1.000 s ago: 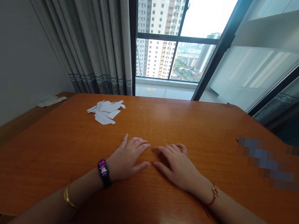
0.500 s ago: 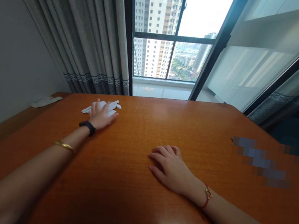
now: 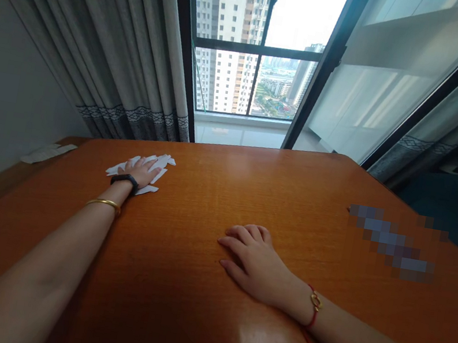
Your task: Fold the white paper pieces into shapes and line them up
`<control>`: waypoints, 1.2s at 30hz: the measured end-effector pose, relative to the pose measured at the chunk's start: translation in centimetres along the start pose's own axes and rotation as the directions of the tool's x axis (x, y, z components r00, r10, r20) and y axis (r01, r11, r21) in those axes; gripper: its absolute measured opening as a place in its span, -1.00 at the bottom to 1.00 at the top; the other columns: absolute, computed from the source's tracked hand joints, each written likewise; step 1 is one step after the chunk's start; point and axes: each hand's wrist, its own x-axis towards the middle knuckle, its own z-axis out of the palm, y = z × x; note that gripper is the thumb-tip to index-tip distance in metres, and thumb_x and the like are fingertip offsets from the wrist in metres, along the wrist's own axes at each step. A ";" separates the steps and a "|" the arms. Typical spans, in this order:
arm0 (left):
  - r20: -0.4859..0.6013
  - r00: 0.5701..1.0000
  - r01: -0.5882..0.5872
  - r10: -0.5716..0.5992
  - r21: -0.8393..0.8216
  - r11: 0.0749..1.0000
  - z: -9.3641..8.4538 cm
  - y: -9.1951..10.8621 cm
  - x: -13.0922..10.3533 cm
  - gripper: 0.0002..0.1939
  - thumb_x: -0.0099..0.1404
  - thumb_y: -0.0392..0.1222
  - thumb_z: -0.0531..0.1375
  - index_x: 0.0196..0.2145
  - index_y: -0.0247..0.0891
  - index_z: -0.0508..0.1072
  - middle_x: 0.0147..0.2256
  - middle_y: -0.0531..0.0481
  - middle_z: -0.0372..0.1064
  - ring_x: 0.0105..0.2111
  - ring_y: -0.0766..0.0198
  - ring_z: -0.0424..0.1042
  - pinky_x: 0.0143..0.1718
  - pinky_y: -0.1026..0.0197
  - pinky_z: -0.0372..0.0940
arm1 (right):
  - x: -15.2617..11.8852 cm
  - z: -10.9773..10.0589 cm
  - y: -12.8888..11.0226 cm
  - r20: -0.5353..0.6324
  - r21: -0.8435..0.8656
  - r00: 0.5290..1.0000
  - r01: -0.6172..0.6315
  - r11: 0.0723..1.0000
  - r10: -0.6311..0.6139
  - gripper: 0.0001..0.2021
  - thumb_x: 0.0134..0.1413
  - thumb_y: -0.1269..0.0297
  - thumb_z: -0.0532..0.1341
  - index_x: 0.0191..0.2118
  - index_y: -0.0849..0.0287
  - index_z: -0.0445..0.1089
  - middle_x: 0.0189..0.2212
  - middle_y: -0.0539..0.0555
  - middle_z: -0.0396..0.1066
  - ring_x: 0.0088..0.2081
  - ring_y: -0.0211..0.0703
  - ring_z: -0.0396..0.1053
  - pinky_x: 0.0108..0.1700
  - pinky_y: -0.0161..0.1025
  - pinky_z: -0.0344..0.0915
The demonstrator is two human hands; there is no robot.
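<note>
"What stood below the window (image 3: 249,49)?"

"A glossy orange-brown wooden table (image 3: 216,193), its surface catching pale reflections."

"And around the glass?"

"A gray curtain (image 3: 103,27) with a patterned band hung at upper left beside a plain wall (image 3: 9,64); daylight came through dark frames, with tall buildings (image 3: 231,25) outside."

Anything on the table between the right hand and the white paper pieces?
Only bare tabletop lies between the right hand and the paper pieces, seen in the head view.
</note>
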 end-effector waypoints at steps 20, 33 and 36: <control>0.216 0.926 -0.284 0.311 -0.147 0.948 1.3 14.4 -15.9 0.02 0.08 0.37 0.15 0.34 -0.11 -0.14 0.37 -0.14 -0.43 0.34 -0.17 -0.41 0.22 -0.39 -0.42 | 1.3 0.1 2.4 -0.090 -0.026 0.991 0.097 0.995 -0.099 -0.76 0.22 0.24 0.09 -0.08 0.04 0.46 -0.02 0.07 0.44 0.04 -0.03 0.28 0.19 0.12 -0.07; 0.111 0.873 -0.467 0.475 -0.093 0.879 1.8 15.2 -17.0 -0.67 0.09 -0.04 0.31 -0.19 -0.12 0.41 0.23 -0.12 0.07 0.27 -0.11 -0.06 0.20 -0.46 -0.40 | 3.3 0.3 4.8 -0.048 -0.181 0.998 0.023 0.983 -0.032 -0.49 0.26 0.31 0.00 0.30 -0.11 0.04 0.19 0.05 0.24 0.23 0.18 -0.03 0.17 0.41 -0.42; 0.059 0.929 -0.365 0.366 -0.013 0.931 1.5 14.8 -17.1 -0.55 -0.03 0.08 0.36 -0.25 -0.21 0.40 0.15 -0.24 0.16 0.20 -0.19 0.03 0.19 -0.45 -0.27 | 3.2 -0.2 4.7 -0.068 -0.178 0.998 -0.001 0.984 -0.012 -0.62 0.21 0.36 0.05 0.09 -0.10 0.35 0.09 0.04 0.34 0.09 0.10 0.11 0.17 0.32 -0.32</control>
